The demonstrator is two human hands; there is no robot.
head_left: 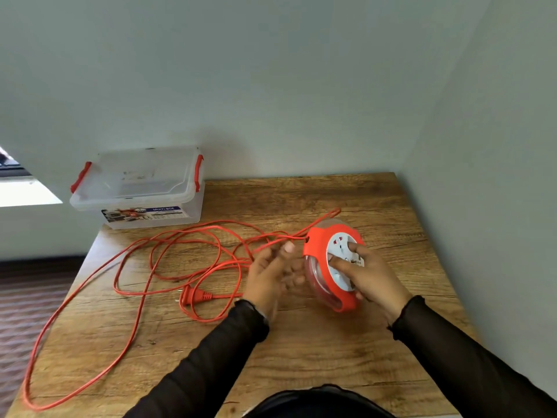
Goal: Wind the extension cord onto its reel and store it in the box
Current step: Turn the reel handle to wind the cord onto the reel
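Your right hand (366,274) gripped the orange cord reel (331,267), tilted on edge on the wooden table (301,351), with fingers pressed onto its white socket face and the lower rim partly hidden by your palm. Your left hand (271,274), just left of the reel, was motion-blurred, so whether its fingers pinched the orange extension cord (135,303) could not be told. Left of the reel the cord lay in loose loops with its plug (193,295) among them, one loop running off the table's near-left edge, and the lidded clear storage box (138,188) stood well beyond, overhanging the far-left corner.
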